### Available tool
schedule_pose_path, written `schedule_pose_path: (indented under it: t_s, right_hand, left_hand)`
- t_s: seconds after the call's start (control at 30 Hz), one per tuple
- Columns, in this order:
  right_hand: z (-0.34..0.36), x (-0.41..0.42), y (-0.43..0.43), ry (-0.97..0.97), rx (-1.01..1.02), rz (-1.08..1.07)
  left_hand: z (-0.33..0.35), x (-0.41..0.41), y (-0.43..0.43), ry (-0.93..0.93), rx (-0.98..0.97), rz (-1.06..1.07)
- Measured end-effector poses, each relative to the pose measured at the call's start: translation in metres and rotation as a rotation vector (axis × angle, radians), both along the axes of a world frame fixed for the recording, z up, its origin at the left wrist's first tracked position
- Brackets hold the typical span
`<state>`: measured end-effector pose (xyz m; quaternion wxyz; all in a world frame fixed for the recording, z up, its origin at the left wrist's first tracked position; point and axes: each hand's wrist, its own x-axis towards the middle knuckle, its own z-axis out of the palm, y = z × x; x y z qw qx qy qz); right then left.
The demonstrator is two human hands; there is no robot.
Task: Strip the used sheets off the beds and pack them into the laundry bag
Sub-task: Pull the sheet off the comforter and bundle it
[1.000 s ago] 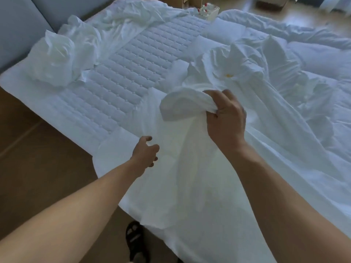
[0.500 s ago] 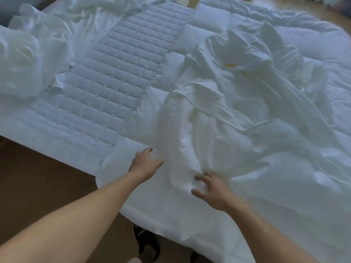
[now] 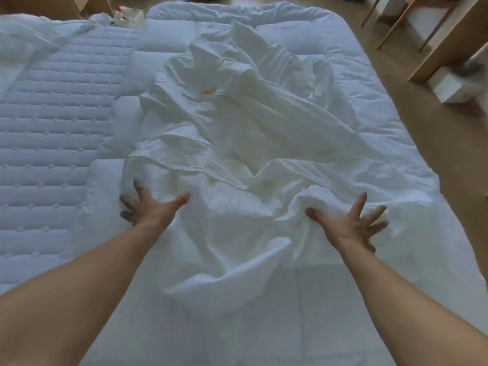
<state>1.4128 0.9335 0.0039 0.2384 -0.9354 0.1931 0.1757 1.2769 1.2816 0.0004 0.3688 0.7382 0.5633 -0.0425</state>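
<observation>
A crumpled white sheet (image 3: 237,143) lies heaped across the middle of the bed, with a small yellow mark (image 3: 208,91) near its far end. My left hand (image 3: 150,210) rests flat on the sheet's near left edge, fingers spread. On the sheet's near right folds lies my right hand (image 3: 351,223), fingers spread too, thumb pressed into a fold. Neither hand grips the cloth. A white duvet (image 3: 369,107) lies under the heap. No laundry bag is in view.
A bare quilted mattress (image 3: 52,133) fills the left side. More bunched white linen (image 3: 23,43) lies at the far left. A small clear box with red bits (image 3: 128,17) stands beyond the bed. Wooden furniture legs (image 3: 438,40) and a white box (image 3: 459,85) stand on the floor at right.
My right hand let go of the bunched sheet it held up, dropped to the bed and moved right. Both hands now lie spread on the sheet. My view has swung to the right.
</observation>
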Motion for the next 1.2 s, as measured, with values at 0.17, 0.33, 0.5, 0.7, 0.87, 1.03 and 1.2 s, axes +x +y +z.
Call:
schedule_pose_path:
  t_s: [0.17,0.33,0.5,0.7,0.87,1.03,1.2]
  right_hand:
    - [-0.045,0.016,0.000,0.162,0.243,-0.212]
    - [-0.039,0.003,0.028,0.076,0.387,-0.079]
    - [0.053,-0.028,0.087,-0.137,1.110,0.033]
    - [0.024,-0.068,0.088,-0.089,0.522,0.750]
    - [-0.017,-0.087,0.055,0.202,-0.055,1.326]
    - [0.035,-0.056,0.074,0.295,0.295,1.077]
    - [0.029,0.028,0.089,-0.286,0.192,0.539]
  left_hand:
    - [-0.018,0.033,-0.035,-0.317,-0.219,-0.028]
    - [0.005,0.051,-0.089,-0.200,-0.273,-0.188]
    - [0.051,0.033,-0.117,-0.514,-0.320,0.002]
    - [0.049,-0.028,-0.101,-0.465,-0.628,0.379]
    - [0.025,-0.060,-0.077,-0.261,-0.499,0.056]
    - [0.028,-0.021,-0.105,-0.015,-0.099,-0.525]
    - [-0.008,-0.023,-0.088,0.419,-0.019,-0.711]
